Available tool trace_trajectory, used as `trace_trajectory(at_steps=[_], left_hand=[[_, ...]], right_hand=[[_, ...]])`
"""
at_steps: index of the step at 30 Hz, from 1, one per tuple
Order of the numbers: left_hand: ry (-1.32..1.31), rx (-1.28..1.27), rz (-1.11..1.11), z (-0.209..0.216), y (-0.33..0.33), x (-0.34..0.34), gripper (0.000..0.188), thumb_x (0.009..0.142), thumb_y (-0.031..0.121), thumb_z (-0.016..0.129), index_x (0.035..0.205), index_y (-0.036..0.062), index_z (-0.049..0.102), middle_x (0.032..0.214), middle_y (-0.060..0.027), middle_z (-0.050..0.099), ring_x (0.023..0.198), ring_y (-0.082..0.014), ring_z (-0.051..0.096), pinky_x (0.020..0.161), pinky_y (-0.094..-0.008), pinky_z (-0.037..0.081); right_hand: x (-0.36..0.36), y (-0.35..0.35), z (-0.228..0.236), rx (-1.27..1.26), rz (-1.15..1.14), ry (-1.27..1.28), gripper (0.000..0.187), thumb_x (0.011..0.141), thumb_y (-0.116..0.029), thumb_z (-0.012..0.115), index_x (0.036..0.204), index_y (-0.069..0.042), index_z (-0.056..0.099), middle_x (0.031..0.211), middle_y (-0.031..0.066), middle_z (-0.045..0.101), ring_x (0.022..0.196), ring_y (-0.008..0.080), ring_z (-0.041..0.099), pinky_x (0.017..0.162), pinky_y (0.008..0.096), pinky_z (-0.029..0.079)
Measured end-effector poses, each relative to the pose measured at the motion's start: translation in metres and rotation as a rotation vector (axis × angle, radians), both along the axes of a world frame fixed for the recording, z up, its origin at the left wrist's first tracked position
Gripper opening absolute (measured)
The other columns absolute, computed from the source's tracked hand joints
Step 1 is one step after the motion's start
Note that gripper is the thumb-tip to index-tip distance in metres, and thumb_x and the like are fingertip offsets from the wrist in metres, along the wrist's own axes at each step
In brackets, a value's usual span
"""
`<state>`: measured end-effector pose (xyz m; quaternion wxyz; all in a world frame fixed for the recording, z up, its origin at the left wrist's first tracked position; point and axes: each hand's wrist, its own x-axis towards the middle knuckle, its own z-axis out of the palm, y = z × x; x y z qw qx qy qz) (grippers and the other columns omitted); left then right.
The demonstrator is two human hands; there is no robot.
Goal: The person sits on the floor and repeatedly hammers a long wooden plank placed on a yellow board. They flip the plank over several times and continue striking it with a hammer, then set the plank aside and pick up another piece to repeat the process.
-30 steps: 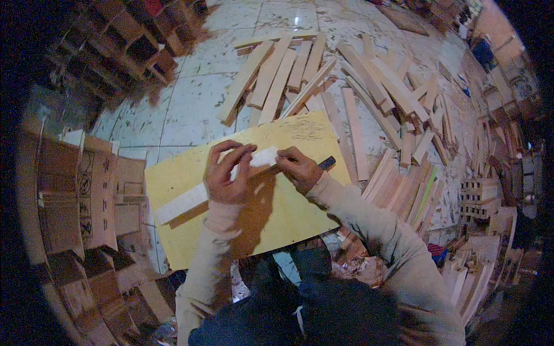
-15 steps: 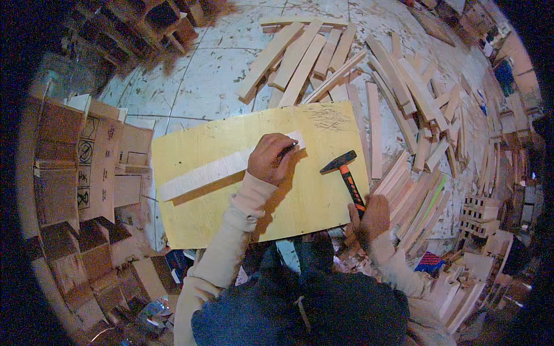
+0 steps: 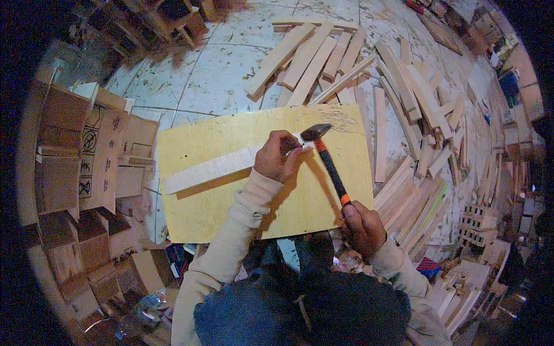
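Note:
My right hand (image 3: 363, 228) is closed round the lower end of a hammer (image 3: 332, 168) with a black and orange handle. Its dark head is over the right end of a pale wooden strip (image 3: 210, 172), close beside my left fingertips. The strip slants across a yellow board (image 3: 242, 216). At that end my left hand (image 3: 277, 157) rests over the wood, thumb and fingers pinched on a small thin nail (image 3: 303, 145), mostly hidden by the fingers. How far the nail stands in the wood cannot be made out.
Loose wooden slats (image 3: 311, 63) lie on the pale tiled floor (image 3: 216, 63) beyond the board, with a heap of battens (image 3: 430, 104) to the right. Cardboard boxes (image 3: 107, 155) stand at the left. Blocks with holes (image 3: 479, 219) are stacked at the right.
My right hand has swung the hammer up and left, from the board's right side to the strip's end. My left hand keeps its pinch there. The whole view has shifted slightly.

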<state>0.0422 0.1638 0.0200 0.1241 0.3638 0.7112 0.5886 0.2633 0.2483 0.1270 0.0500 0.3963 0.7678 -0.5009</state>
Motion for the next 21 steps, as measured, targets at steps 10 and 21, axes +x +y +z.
trace_trajectory(at_steps=[10,21], left_hand=[[-0.04,0.263,-0.035,-0.018,0.004,-0.009,0.047,0.082,-0.016,0.03,0.126,-0.0019,0.031,0.131,-0.0203,0.046,0.126,-0.0279,0.047,0.105,-0.0384,0.038],[-0.086,0.327,0.079,-0.033,0.015,-0.009,0.054,0.073,-0.023,0.031,0.119,0.0038,0.031,0.126,-0.0136,0.049,0.114,-0.0198,0.05,0.099,-0.0333,0.038]], right_hand=[[0.003,-0.001,0.028,-0.277,-0.288,0.953,0.044,0.092,-0.052,0.048,0.085,-0.01,0.053,0.058,0.0072,0.049,0.042,0.0212,0.046,0.037,0.0323,0.037],[0.012,-0.01,-0.021,-0.345,-0.121,1.1,0.044,0.096,-0.044,0.043,0.084,-0.004,0.058,0.064,0.0183,0.059,0.057,0.0364,0.058,0.052,0.0455,0.045]])
